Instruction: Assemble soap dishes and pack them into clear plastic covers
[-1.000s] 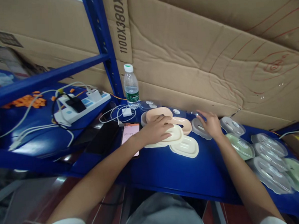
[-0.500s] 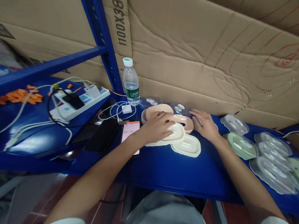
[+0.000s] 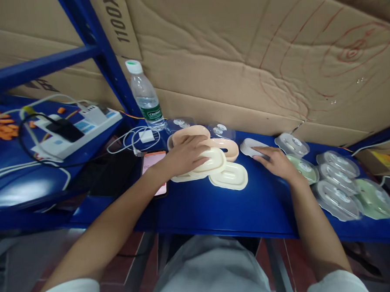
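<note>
My left hand (image 3: 187, 154) lies palm down, fingers spread, over a peach oval dish (image 3: 194, 132) and a cream oval tray (image 3: 217, 160). A second cream tray (image 3: 231, 177) lies partly beneath the first. Beside them is a peach piece with a slot (image 3: 232, 149). My right hand (image 3: 274, 159) touches a pale grey oval piece (image 3: 251, 146) with its thumb and fingers apart; the underside of the hand is hidden. Clear plastic shells (image 3: 222, 130) with round stickers lie behind the peach pieces.
A water bottle (image 3: 148, 102) and a lit phone (image 3: 161, 188) stand and lie at the left, near a power strip (image 3: 94, 130) with cables. Clear-covered grey and green cases (image 3: 340, 199) cover the right side. Cardboard (image 3: 210, 53) lines the back.
The view has shifted, so the bottle and dishes appear further left. My right hand has moved right, away from the peach pieces, and the pale grey piece is now more visible.
</note>
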The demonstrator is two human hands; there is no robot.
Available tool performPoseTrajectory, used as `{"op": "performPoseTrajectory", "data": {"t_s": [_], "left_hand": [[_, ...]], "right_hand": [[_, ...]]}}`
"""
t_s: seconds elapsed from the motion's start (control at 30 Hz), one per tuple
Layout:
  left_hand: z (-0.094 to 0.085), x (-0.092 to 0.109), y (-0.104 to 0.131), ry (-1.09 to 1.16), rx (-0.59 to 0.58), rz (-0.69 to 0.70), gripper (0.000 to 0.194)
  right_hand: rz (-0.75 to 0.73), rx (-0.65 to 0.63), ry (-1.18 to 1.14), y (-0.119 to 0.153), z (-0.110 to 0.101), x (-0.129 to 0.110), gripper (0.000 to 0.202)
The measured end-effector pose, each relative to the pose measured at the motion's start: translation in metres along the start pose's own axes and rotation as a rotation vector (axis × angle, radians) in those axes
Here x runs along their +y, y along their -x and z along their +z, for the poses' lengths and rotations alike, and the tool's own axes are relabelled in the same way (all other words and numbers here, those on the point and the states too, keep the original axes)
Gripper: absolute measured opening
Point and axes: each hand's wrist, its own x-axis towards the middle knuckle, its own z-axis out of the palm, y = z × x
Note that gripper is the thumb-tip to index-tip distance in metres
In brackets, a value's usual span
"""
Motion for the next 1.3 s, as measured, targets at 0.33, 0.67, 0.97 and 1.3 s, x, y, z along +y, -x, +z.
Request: {"op": "performPoseTrajectory", "data": {"t_s": [0.33, 0.67, 0.97, 1.3], "left_hand": [[0.0, 0.001, 0.0, -0.063, -0.011, 0.029, 0.037], [0.0, 0.003, 0.001, -0.058, 0.022, 0.052, 0.037], [-0.002, 0.002, 0.002, -0.003, 0.034, 0.05, 0.034], [-0.001, 0.002, 0.001, -0.051, 0.043, 0.069, 0.037]], "right_hand": [[0.095, 0.139, 0.119, -0.006, 0.0, -0.007, 0.043], [0.128, -0.019, 0.024, 0.002, -0.004, -0.025, 0.04], [0.058, -0.172, 0.1, 0.017, 0.0, -0.015, 0.024], [0.217, -0.052, 0.054, 0.039, -0.044, 0.004, 0.049]]}}
